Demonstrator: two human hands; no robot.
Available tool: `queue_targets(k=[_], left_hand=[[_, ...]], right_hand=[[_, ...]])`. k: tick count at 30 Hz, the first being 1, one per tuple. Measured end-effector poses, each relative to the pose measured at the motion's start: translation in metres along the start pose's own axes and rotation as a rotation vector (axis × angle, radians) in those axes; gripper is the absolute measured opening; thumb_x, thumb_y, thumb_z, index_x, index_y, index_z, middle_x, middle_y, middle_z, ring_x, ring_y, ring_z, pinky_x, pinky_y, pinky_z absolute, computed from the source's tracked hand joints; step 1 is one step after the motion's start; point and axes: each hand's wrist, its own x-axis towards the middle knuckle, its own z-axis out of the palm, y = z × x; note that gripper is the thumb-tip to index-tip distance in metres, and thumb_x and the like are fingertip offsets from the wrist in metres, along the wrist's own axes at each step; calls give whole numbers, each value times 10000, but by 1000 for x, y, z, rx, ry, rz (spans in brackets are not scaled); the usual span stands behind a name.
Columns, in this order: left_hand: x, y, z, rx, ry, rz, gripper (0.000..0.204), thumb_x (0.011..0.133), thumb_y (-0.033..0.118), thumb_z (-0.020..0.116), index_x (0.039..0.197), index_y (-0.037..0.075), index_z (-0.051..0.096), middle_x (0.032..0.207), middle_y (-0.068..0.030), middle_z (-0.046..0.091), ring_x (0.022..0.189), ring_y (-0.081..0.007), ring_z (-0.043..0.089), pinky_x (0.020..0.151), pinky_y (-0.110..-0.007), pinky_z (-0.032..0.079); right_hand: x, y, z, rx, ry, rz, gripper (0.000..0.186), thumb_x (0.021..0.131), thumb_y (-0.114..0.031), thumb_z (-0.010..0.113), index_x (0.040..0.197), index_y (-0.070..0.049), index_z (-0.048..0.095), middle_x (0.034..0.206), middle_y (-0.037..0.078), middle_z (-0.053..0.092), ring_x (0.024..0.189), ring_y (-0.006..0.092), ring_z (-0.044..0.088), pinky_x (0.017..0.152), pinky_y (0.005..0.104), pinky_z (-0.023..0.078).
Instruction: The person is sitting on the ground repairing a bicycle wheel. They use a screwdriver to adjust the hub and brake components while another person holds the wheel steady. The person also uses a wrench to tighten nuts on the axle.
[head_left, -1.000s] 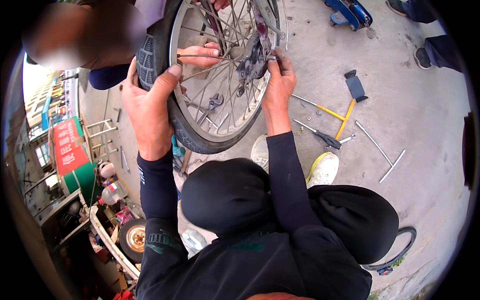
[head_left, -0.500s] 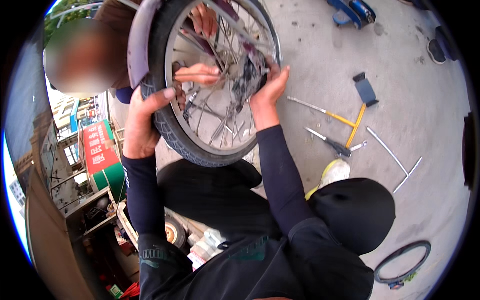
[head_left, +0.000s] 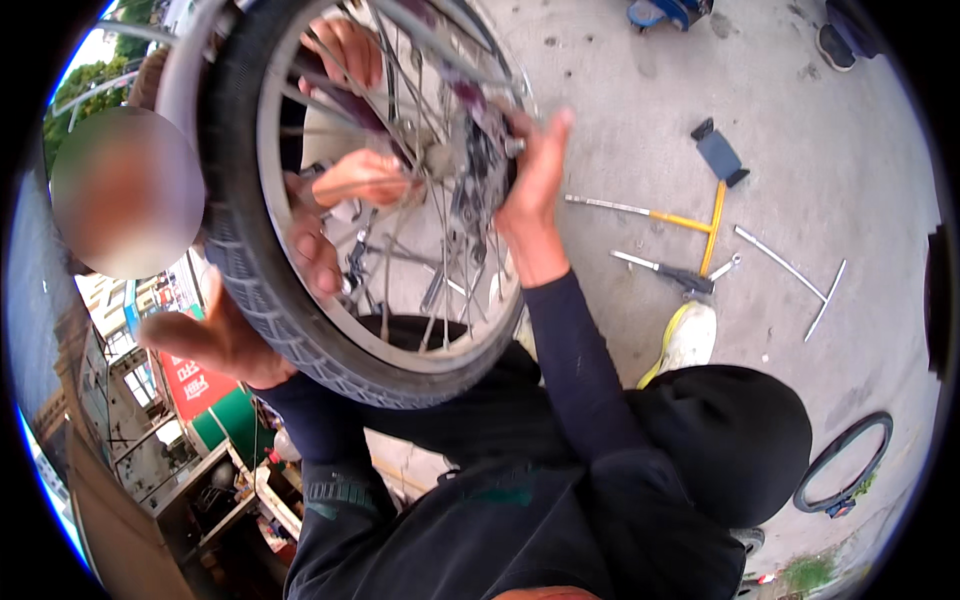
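In the head view, the only one we have, the bicycle wheel (head_left: 438,160) stands tilted before us at the upper left of centre, above our knees. Our left hand (head_left: 222,335) is spread beside the tyre (head_left: 305,365), its thumb splayed away, so it has no closed grip. Our right hand (head_left: 535,195) lies against the dark, greasy-looking mechanism (head_left: 468,195) at the wheel's centre; its fingers pass out of sight behind, so we cannot tell whether they are clenched. A co-worker's hand (head_left: 365,180) reaches among the spokes (head_left: 388,275); the fingers by the rim are blurred, and we cannot fairly say whose they are.

We judge the wheel stiff and moderately heavy, awkward rather than fragile. The rubber tyre should offer the surest hold, taken from opposite sides; thin spokes could bend or pinch fingers, and the mechanism may be slippery and liable to swing. A yellow-handled T-wrench (head_left: 685,225) and a silver T-bar (head_left: 785,264) lie on the ground, well apart from both hands.
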Motion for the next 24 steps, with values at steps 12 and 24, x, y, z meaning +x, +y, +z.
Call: queue_targets(k=[12, 24], left_hand=[[28, -3, 14, 125, 363, -185, 759, 961, 669, 491, 1305, -7, 527, 878, -191, 637, 577, -233, 601, 480, -299, 538], [42, 5, 12, 61, 167, -328, 570, 999, 463, 517, 1215, -62, 567, 832, -183, 589, 619, -254, 595, 543, -309, 548]], right_hand=[[12, 15, -24, 39, 37, -12, 892, 987, -746, 271, 1269, 46, 570, 1249, 169, 620, 1163, 246, 583, 1037, 376, 445], [-21, 29, -102, 309, 515, 89, 948, 1007, -713, 156, 1427, 103, 395, 1447, 255, 491, 1392, 311, 417, 1210, 425, 216]])
